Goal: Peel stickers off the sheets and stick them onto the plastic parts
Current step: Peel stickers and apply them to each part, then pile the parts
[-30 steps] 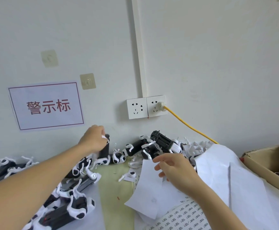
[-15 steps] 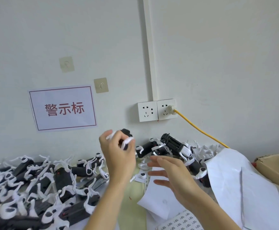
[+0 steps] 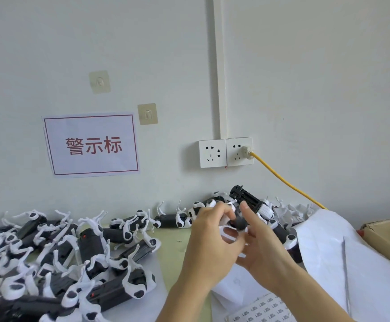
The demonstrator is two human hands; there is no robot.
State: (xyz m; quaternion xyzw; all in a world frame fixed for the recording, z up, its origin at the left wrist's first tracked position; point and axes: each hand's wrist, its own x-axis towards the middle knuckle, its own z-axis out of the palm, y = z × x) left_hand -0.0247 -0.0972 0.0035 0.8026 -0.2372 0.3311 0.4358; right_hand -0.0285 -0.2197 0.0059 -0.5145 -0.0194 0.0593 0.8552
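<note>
My left hand (image 3: pixel 209 238) grips a black and white plastic part (image 3: pixel 234 225) in front of me, above the table. My right hand (image 3: pixel 262 247) meets it from the right, with thumb and index finger touching the part's dark end. Whether a sticker sits on a fingertip is too blurred to tell. A sticker sheet (image 3: pixel 262 309) with rows of small labels lies at the bottom edge under my right forearm. A large heap of black and white plastic parts (image 3: pixel 73 256) covers the table on the left.
More parts (image 3: pixel 247 201) lie along the wall behind my hands. White backing sheets (image 3: pixel 333 252) are piled on the right beside an open cardboard box (image 3: pixel 389 238). A yellow cable (image 3: pixel 289 182) runs from the wall socket (image 3: pixel 226 153). A red-lettered sign (image 3: pixel 92 145) hangs on the wall.
My left hand picked a part from the heap at the left and carried it right to the middle. My right hand rose from the sheets to meet it. The view shifted left.
</note>
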